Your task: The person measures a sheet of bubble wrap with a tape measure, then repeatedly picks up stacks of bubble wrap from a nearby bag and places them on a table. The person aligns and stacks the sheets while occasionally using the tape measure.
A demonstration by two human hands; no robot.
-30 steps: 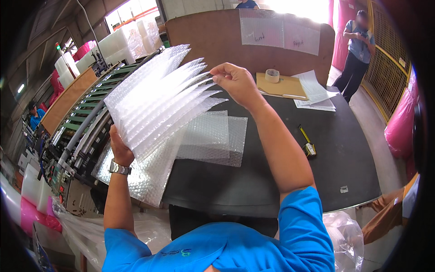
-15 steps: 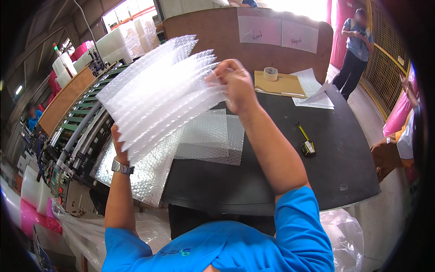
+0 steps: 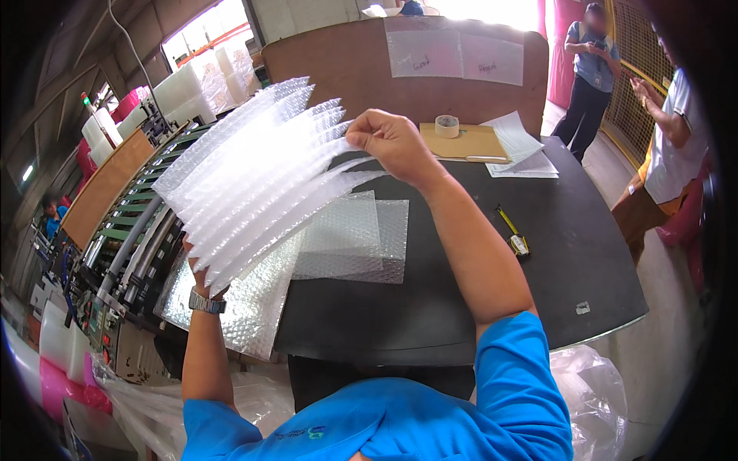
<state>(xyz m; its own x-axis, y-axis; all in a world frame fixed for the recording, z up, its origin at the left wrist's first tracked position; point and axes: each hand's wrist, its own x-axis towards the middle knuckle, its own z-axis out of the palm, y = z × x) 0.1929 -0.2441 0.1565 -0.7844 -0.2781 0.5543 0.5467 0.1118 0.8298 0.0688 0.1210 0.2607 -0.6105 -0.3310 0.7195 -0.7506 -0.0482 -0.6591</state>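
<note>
A fanned stack of clear bubble wrap bags point(image 3: 254, 177) is held up over the left part of the table. My left hand point(image 3: 201, 265) grips its lower left edge from beneath, and most of those fingers are hidden behind the bags. At the upper right edge, my right hand point(image 3: 388, 144) pinches the bags between thumb and fingers, while some lower layers hang loose below it. Under the raised stack, two flat bubble wrap pieces point(image 3: 392, 238) overlap on the dark tabletop. A larger silvery bubble wrap sheet point(image 3: 257, 307) lies at the table's left end.
A roller machine point(image 3: 131, 223) borders the left side. On the black table point(image 3: 461, 307) lie a yellow tape measure point(image 3: 516, 243), a tape roll point(image 3: 447, 126) on a brown folder point(image 3: 469, 142), and papers point(image 3: 523, 157). A brown partition point(image 3: 330, 73) stands behind. Two people stand at the right.
My right hand has shifted slightly down, and some lower bag layers have spread apart below its pinch. The stack has dipped a little leftward. At the right, a person has come further into view.
</note>
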